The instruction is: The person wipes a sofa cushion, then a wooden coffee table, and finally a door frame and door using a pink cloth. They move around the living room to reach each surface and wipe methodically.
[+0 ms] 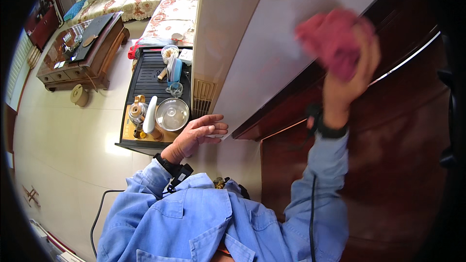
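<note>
A pinkish-red cloth is bunched in my right hand, held up against or just in front of a pale wall. Both cloth and hand are blurred, and a faint shadow falls on the wall beyond them. Beside the wall runs a dark red wooden door frame. Lower and to the left, my left hand holds nothing, its fingers spread towards the wall. It hovers near the corner of a tea cart, close to a round glass-lidded pot; whether it touches anything, I cannot tell.
The tea cart carries a kettle, a glass cup and a tub. Behind it stands a tall beige cabinet-like unit with a vent grille. A dark red door fills the right. Further off are a wooden coffee table and sofa.
</note>
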Action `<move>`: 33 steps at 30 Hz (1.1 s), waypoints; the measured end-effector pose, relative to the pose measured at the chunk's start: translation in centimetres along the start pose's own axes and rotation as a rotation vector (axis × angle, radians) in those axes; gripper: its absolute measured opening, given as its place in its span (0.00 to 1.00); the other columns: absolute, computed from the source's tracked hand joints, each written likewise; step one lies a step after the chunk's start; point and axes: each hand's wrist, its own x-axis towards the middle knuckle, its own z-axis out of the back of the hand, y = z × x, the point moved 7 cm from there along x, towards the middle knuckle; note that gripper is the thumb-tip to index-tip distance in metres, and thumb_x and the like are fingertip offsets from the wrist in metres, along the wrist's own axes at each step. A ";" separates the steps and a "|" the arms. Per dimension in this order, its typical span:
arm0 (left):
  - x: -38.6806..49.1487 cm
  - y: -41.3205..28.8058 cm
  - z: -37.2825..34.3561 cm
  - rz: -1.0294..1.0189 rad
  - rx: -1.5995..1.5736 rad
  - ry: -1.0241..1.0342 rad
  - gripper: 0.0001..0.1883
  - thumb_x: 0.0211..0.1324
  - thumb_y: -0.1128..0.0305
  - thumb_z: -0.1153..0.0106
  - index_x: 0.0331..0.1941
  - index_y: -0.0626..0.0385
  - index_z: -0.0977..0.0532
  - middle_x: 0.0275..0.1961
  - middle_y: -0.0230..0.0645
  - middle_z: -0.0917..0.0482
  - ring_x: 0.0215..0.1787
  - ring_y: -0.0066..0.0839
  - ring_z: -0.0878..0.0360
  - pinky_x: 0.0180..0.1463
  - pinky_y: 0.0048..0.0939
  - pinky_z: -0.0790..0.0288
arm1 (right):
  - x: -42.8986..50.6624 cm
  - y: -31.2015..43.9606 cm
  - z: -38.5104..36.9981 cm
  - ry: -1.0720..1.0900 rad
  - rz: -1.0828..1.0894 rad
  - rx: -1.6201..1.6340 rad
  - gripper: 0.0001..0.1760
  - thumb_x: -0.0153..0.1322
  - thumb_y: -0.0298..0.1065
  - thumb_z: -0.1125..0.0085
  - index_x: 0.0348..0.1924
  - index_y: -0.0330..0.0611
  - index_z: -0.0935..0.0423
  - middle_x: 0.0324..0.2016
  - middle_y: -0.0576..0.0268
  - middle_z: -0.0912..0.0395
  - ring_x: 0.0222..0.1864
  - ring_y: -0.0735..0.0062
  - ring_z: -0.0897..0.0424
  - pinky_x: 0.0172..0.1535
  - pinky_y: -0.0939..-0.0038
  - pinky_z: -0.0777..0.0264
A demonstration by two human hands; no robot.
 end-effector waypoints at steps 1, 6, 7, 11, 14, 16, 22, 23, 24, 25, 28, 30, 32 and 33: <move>-0.1 0.2 0.5 -0.004 -0.004 -0.030 0.35 0.67 0.60 0.40 0.72 0.63 0.38 0.64 0.45 0.22 0.65 0.35 0.22 0.66 0.39 0.26 | 1.7 -1.6 -0.3 -0.015 -0.004 -0.102 0.31 0.64 0.24 0.30 0.62 0.46 0.22 0.61 0.48 0.26 0.63 0.45 0.28 0.64 0.51 0.33; -1.3 1.9 2.8 0.003 -0.024 -0.109 0.28 0.70 0.62 0.44 0.69 0.62 0.34 0.59 0.41 0.19 0.60 0.30 0.19 0.63 0.35 0.25 | -2.7 -2.8 -5.1 0.162 0.118 -0.398 0.29 0.65 0.25 0.39 0.60 0.55 0.20 0.60 0.49 0.30 0.59 0.37 0.30 0.62 0.47 0.32; -1.6 2.1 3.3 0.007 -0.022 -0.127 0.27 0.70 0.62 0.44 0.68 0.62 0.33 0.59 0.41 0.19 0.60 0.30 0.18 0.63 0.34 0.25 | -6.0 -2.0 -5.7 0.177 0.139 -0.370 0.28 0.66 0.26 0.40 0.60 0.55 0.20 0.59 0.49 0.30 0.59 0.37 0.30 0.61 0.46 0.31; -3.3 2.9 5.0 0.010 -0.049 -0.191 0.24 0.70 0.65 0.45 0.67 0.61 0.31 0.57 0.39 0.17 0.57 0.28 0.17 0.60 0.31 0.23 | -21.2 1.1 -7.4 0.491 0.053 -0.322 0.23 0.68 0.29 0.42 0.57 0.55 0.19 0.57 0.53 0.28 0.58 0.39 0.30 0.60 0.46 0.28; -4.5 3.7 5.7 0.023 -0.044 -0.236 0.23 0.71 0.65 0.45 0.66 0.61 0.30 0.55 0.38 0.16 0.56 0.28 0.16 0.60 0.31 0.23 | -29.2 3.7 -7.4 0.688 -0.106 -0.061 0.24 0.66 0.27 0.40 0.55 0.56 0.18 0.57 0.55 0.27 0.57 0.41 0.29 0.60 0.48 0.27; -4.9 4.0 6.1 0.022 -0.043 -0.245 0.23 0.71 0.65 0.44 0.65 0.61 0.30 0.54 0.37 0.16 0.55 0.27 0.16 0.59 0.30 0.22 | -30.4 4.3 -6.8 0.735 -0.204 -0.044 0.24 0.66 0.26 0.41 0.54 0.55 0.17 0.57 0.55 0.27 0.56 0.42 0.28 0.60 0.49 0.27; -4.7 6.0 6.3 0.106 -0.029 -0.294 0.22 0.70 0.65 0.43 0.64 0.59 0.29 0.53 0.36 0.16 0.56 0.28 0.16 0.59 0.31 0.23 | -17.3 -0.5 -3.7 0.345 -0.067 -0.225 0.27 0.66 0.28 0.35 0.60 0.51 0.19 0.60 0.46 0.32 0.59 0.38 0.30 0.61 0.45 0.31; -4.6 6.4 6.1 0.115 -0.030 -0.296 0.22 0.70 0.64 0.43 0.64 0.59 0.28 0.53 0.36 0.16 0.56 0.29 0.16 0.59 0.31 0.23 | -15.8 -0.8 -3.8 0.254 -0.010 -0.235 0.26 0.67 0.29 0.35 0.60 0.51 0.19 0.60 0.46 0.32 0.59 0.39 0.30 0.61 0.46 0.31; -4.5 6.7 6.0 0.123 -0.026 -0.299 0.22 0.69 0.64 0.42 0.64 0.59 0.28 0.52 0.36 0.15 0.56 0.29 0.16 0.59 0.32 0.23 | -15.1 -1.4 -4.1 0.226 0.004 -0.270 0.25 0.67 0.30 0.34 0.59 0.52 0.19 0.60 0.46 0.32 0.59 0.39 0.30 0.61 0.46 0.30; -4.5 7.0 5.9 0.129 -0.006 -0.308 0.22 0.70 0.65 0.43 0.64 0.60 0.28 0.53 0.37 0.15 0.56 0.29 0.16 0.59 0.32 0.23 | -15.2 -2.3 -4.8 0.262 -0.042 -0.329 0.25 0.68 0.31 0.34 0.59 0.53 0.19 0.60 0.47 0.33 0.59 0.39 0.30 0.61 0.46 0.30; -4.6 7.5 5.7 0.151 0.030 -0.319 0.22 0.70 0.66 0.44 0.64 0.61 0.29 0.53 0.38 0.15 0.56 0.30 0.16 0.59 0.33 0.22 | -20.8 -0.6 -6.7 0.274 -0.030 -0.227 0.30 0.64 0.23 0.35 0.60 0.54 0.19 0.62 0.48 0.35 0.61 0.41 0.32 0.63 0.46 0.32; -5.1 7.9 5.8 0.163 0.037 -0.330 0.22 0.70 0.66 0.44 0.64 0.61 0.29 0.53 0.38 0.15 0.56 0.30 0.16 0.59 0.33 0.22 | -27.0 0.4 -7.5 0.393 -0.108 -0.186 0.30 0.64 0.22 0.36 0.59 0.53 0.20 0.62 0.49 0.34 0.61 0.40 0.32 0.63 0.47 0.33; -5.5 8.3 6.1 0.198 0.048 -0.351 0.22 0.69 0.65 0.43 0.64 0.60 0.28 0.53 0.37 0.15 0.55 0.30 0.15 0.59 0.33 0.22 | -34.0 1.6 -8.0 0.611 -0.327 -0.084 0.29 0.63 0.20 0.36 0.58 0.52 0.20 0.59 0.50 0.32 0.61 0.42 0.31 0.64 0.50 0.33; -5.5 8.5 6.2 0.217 0.054 -0.355 0.22 0.69 0.65 0.43 0.64 0.60 0.28 0.53 0.37 0.15 0.55 0.30 0.15 0.59 0.33 0.22 | -37.1 2.3 -8.2 0.698 -0.472 0.001 0.29 0.63 0.20 0.35 0.57 0.51 0.19 0.58 0.50 0.31 0.61 0.44 0.30 0.64 0.53 0.32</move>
